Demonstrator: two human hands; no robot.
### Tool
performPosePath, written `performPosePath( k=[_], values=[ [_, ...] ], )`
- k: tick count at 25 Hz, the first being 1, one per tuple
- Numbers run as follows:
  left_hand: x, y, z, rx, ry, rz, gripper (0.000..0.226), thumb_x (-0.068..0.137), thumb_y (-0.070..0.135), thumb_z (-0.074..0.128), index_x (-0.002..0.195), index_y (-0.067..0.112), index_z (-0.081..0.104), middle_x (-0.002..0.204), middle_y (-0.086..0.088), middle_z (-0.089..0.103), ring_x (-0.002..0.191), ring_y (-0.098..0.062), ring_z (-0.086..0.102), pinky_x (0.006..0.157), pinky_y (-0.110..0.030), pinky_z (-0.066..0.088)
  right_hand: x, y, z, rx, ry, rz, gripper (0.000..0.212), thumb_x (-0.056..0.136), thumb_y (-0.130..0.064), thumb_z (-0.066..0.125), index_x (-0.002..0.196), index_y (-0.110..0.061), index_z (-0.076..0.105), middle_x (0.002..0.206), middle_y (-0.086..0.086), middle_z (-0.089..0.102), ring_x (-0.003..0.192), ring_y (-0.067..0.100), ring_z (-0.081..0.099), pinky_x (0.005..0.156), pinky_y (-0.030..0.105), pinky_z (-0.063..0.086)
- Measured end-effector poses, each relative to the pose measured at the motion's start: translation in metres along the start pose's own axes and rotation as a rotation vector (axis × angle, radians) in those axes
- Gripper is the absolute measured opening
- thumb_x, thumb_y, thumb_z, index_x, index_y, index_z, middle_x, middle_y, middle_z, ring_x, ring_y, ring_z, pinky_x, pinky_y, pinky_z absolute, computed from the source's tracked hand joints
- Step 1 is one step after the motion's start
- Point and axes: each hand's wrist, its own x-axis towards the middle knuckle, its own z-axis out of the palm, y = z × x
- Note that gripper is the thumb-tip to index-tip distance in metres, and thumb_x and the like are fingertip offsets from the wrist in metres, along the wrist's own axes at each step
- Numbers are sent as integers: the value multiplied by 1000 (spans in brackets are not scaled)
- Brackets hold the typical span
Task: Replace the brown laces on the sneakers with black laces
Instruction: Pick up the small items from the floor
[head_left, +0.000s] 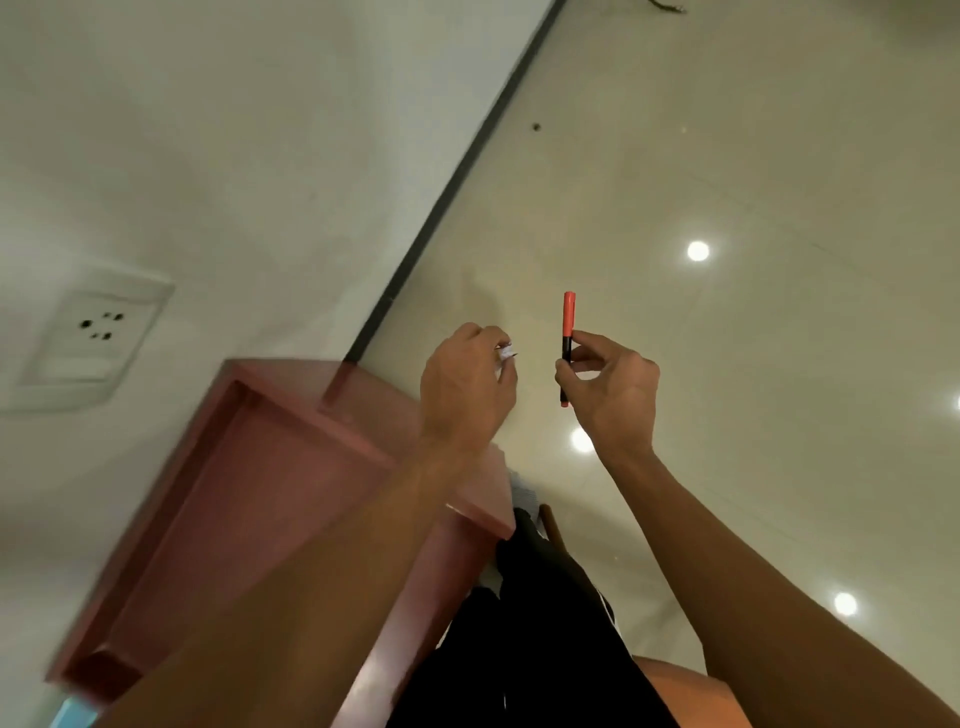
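Observation:
My right hand (610, 384) pinches an orange and black marker (568, 332), held upright above the glossy floor. My left hand (467, 384) is curled round a small white object (506, 353) that peeks out between its fingers; what it is cannot be told. Both hands are raised side by side in the middle of the view, a short gap between them. No sneakers or laces show in this tilted, blurred view.
A reddish-brown wooden cabinet (249, 493) stands under my left forearm against a pale wall with a white socket plate (93, 338). A dark skirting strip (457, 176) runs along the wall. The beige tiled floor (753, 156) reflects ceiling lights. My black shorts (535, 623) fill the bottom centre.

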Motion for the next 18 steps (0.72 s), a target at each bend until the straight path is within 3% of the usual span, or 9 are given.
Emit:
performPosePath(
  k=[2, 4, 7, 11, 14, 18],
  values=[
    [-26, -6, -35, -41, 66, -102, 14, 91, 21, 77, 105, 16, 77, 95, 1, 71, 78, -11, 62, 68, -12, 44, -20, -33, 5, -22, -51, -112, 31, 88, -11, 79, 118, -18, 79, 91, -9, 78, 81, 1, 74, 75, 8, 55],
    [-56, -17, -66, -40, 109, -220, 16, 92, 25, 76, 107, 18, 77, 98, 6, 71, 80, -6, 59, 67, -3, 32, -39, -62, 14, 2, -119, -190, 32, 87, -10, 80, 118, -16, 79, 93, -8, 79, 82, 0, 74, 75, 6, 54],
    [-108, -43, -113, -59, 195, -314, 11, 90, 25, 77, 101, 22, 76, 92, 12, 70, 76, -5, 62, 66, -9, 39, -72, -100, 32, 44, -228, -264, 34, 88, -9, 80, 121, -15, 79, 97, -6, 80, 83, 0, 75, 72, 17, 62],
    [-179, -78, -154, -76, 318, -513, 11, 88, 26, 76, 99, 28, 76, 88, 16, 67, 76, -3, 64, 70, -28, 57, -129, -136, 57, 35, -423, -403, 31, 87, -12, 79, 116, -23, 80, 93, -19, 75, 85, -5, 72, 74, 13, 60],
    [-218, -85, -163, -114, 412, -605, 11, 88, 29, 76, 99, 30, 76, 88, 18, 68, 80, -1, 65, 73, -28, 58, -168, -151, 74, 11, -556, -484, 34, 87, -10, 80, 117, -27, 80, 92, -29, 71, 85, -10, 70, 78, 4, 52],
    [-269, -103, -166, -146, 551, -767, 5, 88, 27, 76, 93, 28, 76, 85, 17, 68, 78, -2, 65, 73, -21, 54, -216, -163, 113, -47, -668, -596, 37, 86, -11, 84, 119, -26, 79, 94, -20, 75, 85, -9, 71, 81, 12, 58]
  ],
)
